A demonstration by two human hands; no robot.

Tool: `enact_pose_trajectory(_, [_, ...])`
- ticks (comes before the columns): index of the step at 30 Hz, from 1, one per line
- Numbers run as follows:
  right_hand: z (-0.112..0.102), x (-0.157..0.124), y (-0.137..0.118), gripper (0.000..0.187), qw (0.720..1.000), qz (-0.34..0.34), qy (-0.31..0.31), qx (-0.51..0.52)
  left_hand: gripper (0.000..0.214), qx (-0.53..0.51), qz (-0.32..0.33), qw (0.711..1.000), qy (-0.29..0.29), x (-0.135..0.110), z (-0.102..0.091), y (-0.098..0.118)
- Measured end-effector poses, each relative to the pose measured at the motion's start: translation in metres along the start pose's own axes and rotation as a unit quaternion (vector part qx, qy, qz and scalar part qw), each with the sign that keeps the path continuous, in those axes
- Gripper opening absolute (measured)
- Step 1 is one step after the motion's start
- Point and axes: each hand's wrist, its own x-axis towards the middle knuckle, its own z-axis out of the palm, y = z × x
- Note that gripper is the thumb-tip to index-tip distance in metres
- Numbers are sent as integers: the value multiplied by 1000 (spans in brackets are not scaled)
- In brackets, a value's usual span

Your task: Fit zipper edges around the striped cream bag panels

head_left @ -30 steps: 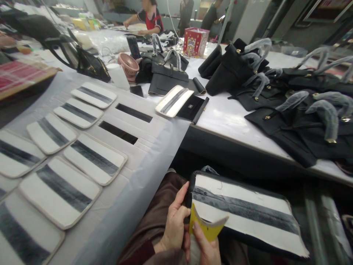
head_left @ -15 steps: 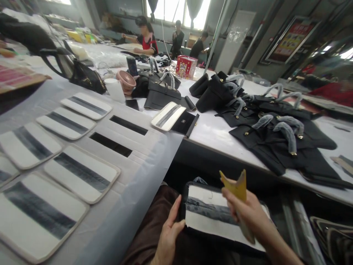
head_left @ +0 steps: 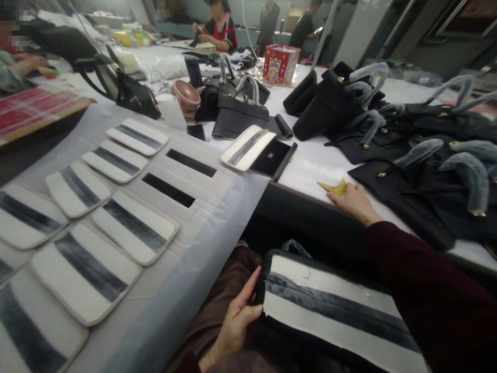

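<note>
On my lap lies a black bag (head_left: 267, 259) with a white panel (head_left: 334, 321) facing up, a dark band running along the panel. My left hand (head_left: 236, 316) grips the bag's left edge, thumb over the panel and fingers along the side. At the table's front edge, my right hand (head_left: 354, 201) is closed on a yellow flat tool with a notched end (head_left: 337, 188), low over the tabletop. Whether the tool touches the table I cannot tell. A plastic-wrapped handle (head_left: 297, 247) shows behind the bag.
Several white panels with dark bands (head_left: 135, 223) lie on the covered table at left. Black handbags (head_left: 407, 191) with wrapped handles crowd the right. Farther back stand a pink fan (head_left: 186, 97), a white cup (head_left: 171, 111) and a red box (head_left: 280, 65). People work beyond.
My right hand has moved from above the bag's panel up and forward to the table edge, carrying the yellow tool. My left hand keeps its grip on the bag. The view has shifted.
</note>
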Motion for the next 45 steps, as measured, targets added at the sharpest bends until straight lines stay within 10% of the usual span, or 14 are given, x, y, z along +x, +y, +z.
enact_pose_trajectory(7, [-8,-29,-1,58,994,-72,41,-68,70,-5,-17,1000,-3,-1,1,5])
enact_pose_trajectory(15, [-62,-186,-55,22,962,-95,23,254,69,40,-21,998,-32,-1,-11,6])
enact_pose_trajectory(24, [-24,-325,-103,9,908,-63,65,408,89,273,31,957,-91,-1,-18,25])
enact_pose_trajectory(35, [6,-379,-112,25,927,-176,88,319,98,523,89,825,-193,20,-19,62])
enact_pose_trajectory(45, [29,-378,-118,21,948,-187,151,207,95,549,72,806,-211,25,-8,71])
